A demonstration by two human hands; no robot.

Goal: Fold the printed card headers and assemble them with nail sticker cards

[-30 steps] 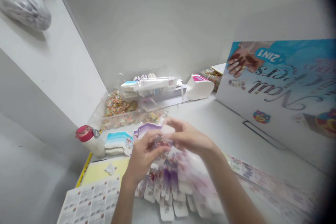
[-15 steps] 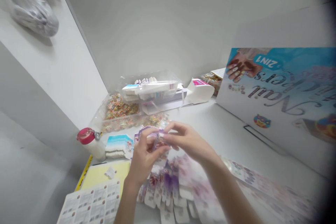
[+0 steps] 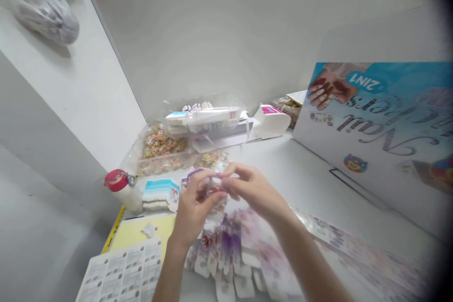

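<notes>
Near the centre, my left hand (image 3: 194, 205) is closed on a small purple-and-white packet (image 3: 215, 188), thumb and fingers curled round its sides. My right hand (image 3: 244, 183) pinches the packet's top edge from the right, fingertips touching it. Below both hands lies a spread of purple and white packets (image 3: 226, 250), overlapping one another. A stack of blue-and-white cards (image 3: 160, 193) rests left of my left hand. Sheets of printed labels (image 3: 123, 271) lie at the lower left, over a yellow sheet (image 3: 139, 235) with a small white sachet (image 3: 149, 229).
A bottle with a red lid (image 3: 123, 191) stands at the left. Behind are a clear tray of colourful bits (image 3: 163, 144), a clear box of cards (image 3: 212, 120) and a white carton (image 3: 271, 122). A large printed box (image 3: 375, 151) stands at the right; sticker strips (image 3: 339, 238) lie before it.
The view has shifted slightly. Both hands remain at the packet, and a shiny clear piece now shows just above my right fingertips.
</notes>
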